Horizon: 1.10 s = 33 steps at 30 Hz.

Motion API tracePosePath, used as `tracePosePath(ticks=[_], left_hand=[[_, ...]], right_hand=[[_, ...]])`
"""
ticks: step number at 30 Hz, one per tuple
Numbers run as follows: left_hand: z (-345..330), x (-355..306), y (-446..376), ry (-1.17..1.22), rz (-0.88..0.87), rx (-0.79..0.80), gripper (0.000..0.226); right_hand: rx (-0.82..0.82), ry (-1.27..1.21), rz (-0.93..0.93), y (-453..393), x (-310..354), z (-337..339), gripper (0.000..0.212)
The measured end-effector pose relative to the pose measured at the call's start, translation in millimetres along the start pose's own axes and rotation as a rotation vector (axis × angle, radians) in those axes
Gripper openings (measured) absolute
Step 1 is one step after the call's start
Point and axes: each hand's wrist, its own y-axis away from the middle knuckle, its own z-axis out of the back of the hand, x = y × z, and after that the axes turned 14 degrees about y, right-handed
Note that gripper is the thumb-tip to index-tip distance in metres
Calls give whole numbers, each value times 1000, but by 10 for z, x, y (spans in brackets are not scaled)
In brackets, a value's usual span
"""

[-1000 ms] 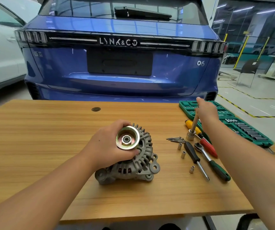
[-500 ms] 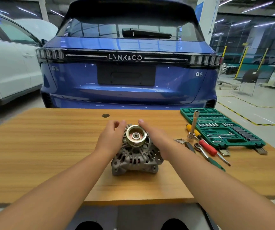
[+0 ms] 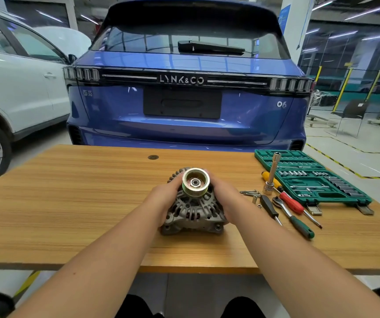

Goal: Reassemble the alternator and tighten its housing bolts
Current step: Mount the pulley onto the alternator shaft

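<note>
I see the grey cast-metal alternator point(image 3: 193, 210), with its ribbed housing and a pale grooved pulley point(image 3: 195, 182) facing up toward the camera, sitting on the wooden-topped table point(image 3: 69, 203) near its front edge, roughly at centre. My left hand point(image 3: 165, 198) clasps the alternator's left flank and my right hand point(image 3: 226, 200) clasps its right flank, both curled round the housing; the fingertips pass behind the body and I cannot tell how they lie there. Just right of my right hand lie several thin loose bolts point(image 3: 249, 193) and small metal sleeves point(image 3: 254, 199). Beyond them a long silver socket extension point(image 3: 272, 174) stands upright, beside a black-handled screwdriver point(image 3: 270, 208), a green-handled ratchet point(image 3: 295, 220) and a red-and-yellow screwdriver point(image 3: 286, 196). An open green socket case point(image 3: 312, 177) rests at the table's right end. A blue car point(image 3: 184, 99) is parked behind the table.
</note>
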Motion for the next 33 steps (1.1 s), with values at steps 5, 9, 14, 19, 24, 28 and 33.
tracePosePath(ticks=[5, 9, 14, 19, 24, 28, 33], left_hand=[[17, 26, 36, -19, -83, -37, 108], [48, 105, 140, -53, -186, -84, 114], [106, 348, 317, -148, -445, -129, 73], [155, 523, 440, -221, -607, -167, 46], [198, 587, 410, -259, -709, -119, 92], [189, 569, 377, -279, -749, -99, 91], [250, 536, 261, -352, -768, -47, 92]], right_hand=[[-42, -15, 34, 20, -58, -18, 81], [-130, -11, 99, 156, -117, -62, 116], [-265, 69, 255, 359, -329, -97, 111], [-323, 172, 385, 464, -479, -113, 110], [-412, 197, 473, 510, -560, -169, 89], [-472, 193, 511, 472, -552, -172, 75], [-446, 164, 553, 331, -606, -176, 69]])
